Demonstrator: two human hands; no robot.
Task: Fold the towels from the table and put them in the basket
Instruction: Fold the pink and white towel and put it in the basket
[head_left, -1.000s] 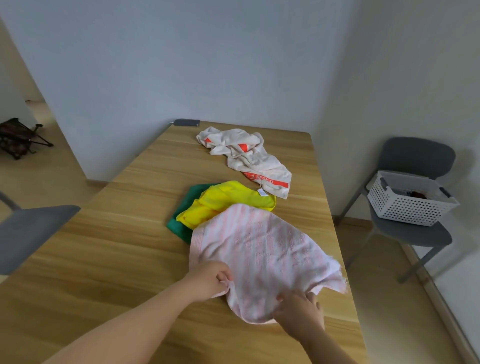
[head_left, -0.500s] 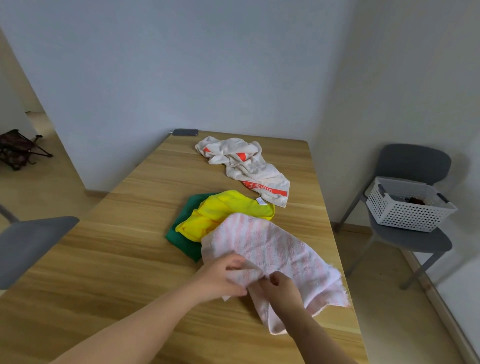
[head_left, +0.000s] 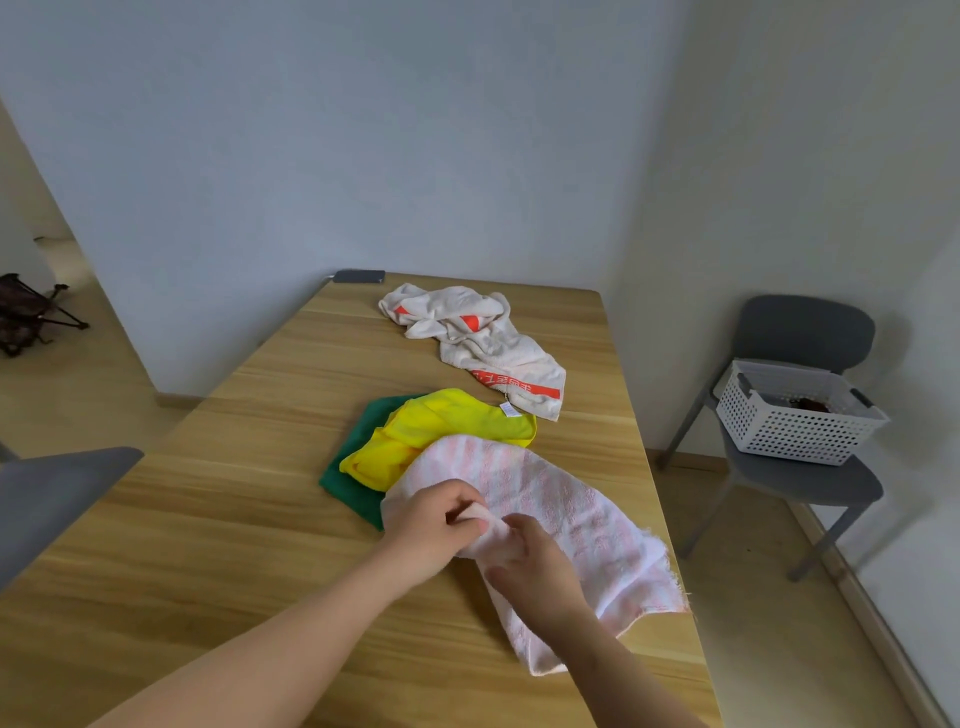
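My pink-and-white striped terry towel (head_left: 566, 506) lies rumpled near the right edge of the light wooden table (head_left: 234, 519). My right hand (head_left: 540, 569) hides part of it, its fingers curled into the cloth with the tips out of sight. My left hand (head_left: 431, 525) pinches a bunched fold. At 11 o'clock the towel overlaps a smooth yellow cloth (head_left: 441, 431), which covers most of a green cloth (head_left: 358, 462). At 12 o'clock lies a crumpled white towel with orange-red print (head_left: 483, 343). At 3 o'clock a white perforated plastic basket (head_left: 795, 431) sits on a grey chair (head_left: 810, 332); there is something dark inside that I cannot make out.
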